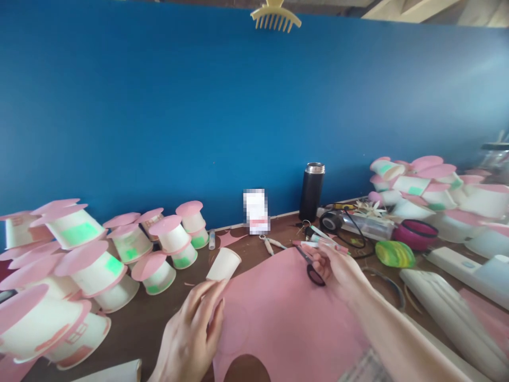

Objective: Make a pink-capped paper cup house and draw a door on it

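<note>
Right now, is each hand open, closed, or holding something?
Left hand: fingers bent, at the edge of the pink sheet, beside a white cup; grip cannot be told.
Right hand: fingers curled by the scissors; grip cannot be told.

Your own hands and the picture's edges swallow parts of the work.
Your left hand (pixel 194 321) hides the base of the paper cup (pixel 225 265), so you cannot tell whether it grips it. Your right hand (pixel 330 265) covers one handle loop of the scissors (pixel 308 261); your right forearm (pixel 401 329) masks a margin of the pink sheet (pixel 274 297), which runs off the bottom edge, as does the printed paper (pixel 368 367), its lettering unreadable. Coarse squares blot out the upright white object (pixel 255 211). The yellow claw clip (pixel 275 15) is cropped above. The side edges cut the left-hand cups (pixel 43 323) and right-hand cup pile (pixel 487 201); the jar (pixel 493 158) is blurred.
</note>
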{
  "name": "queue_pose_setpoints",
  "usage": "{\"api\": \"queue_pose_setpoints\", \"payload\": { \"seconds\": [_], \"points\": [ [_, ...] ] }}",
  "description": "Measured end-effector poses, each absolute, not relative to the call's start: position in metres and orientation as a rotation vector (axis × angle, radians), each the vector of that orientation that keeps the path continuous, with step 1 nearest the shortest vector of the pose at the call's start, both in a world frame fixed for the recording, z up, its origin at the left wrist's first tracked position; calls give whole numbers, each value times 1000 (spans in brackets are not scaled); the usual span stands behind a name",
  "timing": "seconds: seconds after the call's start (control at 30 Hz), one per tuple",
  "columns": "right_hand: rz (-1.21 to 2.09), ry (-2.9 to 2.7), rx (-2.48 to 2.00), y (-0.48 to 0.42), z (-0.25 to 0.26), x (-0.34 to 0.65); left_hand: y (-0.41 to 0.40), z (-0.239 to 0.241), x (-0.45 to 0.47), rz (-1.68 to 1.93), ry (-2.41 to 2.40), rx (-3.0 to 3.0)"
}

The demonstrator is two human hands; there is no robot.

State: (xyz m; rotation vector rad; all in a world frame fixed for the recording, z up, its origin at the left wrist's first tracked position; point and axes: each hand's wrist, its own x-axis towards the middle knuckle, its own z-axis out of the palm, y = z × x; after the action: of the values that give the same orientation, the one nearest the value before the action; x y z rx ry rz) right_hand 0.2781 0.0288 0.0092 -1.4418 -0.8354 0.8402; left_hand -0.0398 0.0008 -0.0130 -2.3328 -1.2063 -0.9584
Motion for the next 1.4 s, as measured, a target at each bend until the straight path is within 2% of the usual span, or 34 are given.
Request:
{"api": "queue_pose_setpoints", "payload": {
  "seconds": [0.23,0.53,0.73,0.93,1.17,1.4],
  "points": [
    [380,-1303,-2039,18,16,288,3,-13,-43,-946,-1244,-2338],
    [253,-1736,-2376,10,22,285,10,-19,-45,-772,-1375,-2612],
    [263,-1821,-2344,9,20,290,10,6,-25,-685,-1552,-2654],
    [277,-1803,-2211,7,19,295,30,28,21,-186,-1674,-2766],
    [342,-1559,-1893,15,24,297,70,20,42,-118,-1805,-2642],
    [210,-1362,-1634,12,19,271,118,38,77,-115,-1724,-2465]
  ]
}}
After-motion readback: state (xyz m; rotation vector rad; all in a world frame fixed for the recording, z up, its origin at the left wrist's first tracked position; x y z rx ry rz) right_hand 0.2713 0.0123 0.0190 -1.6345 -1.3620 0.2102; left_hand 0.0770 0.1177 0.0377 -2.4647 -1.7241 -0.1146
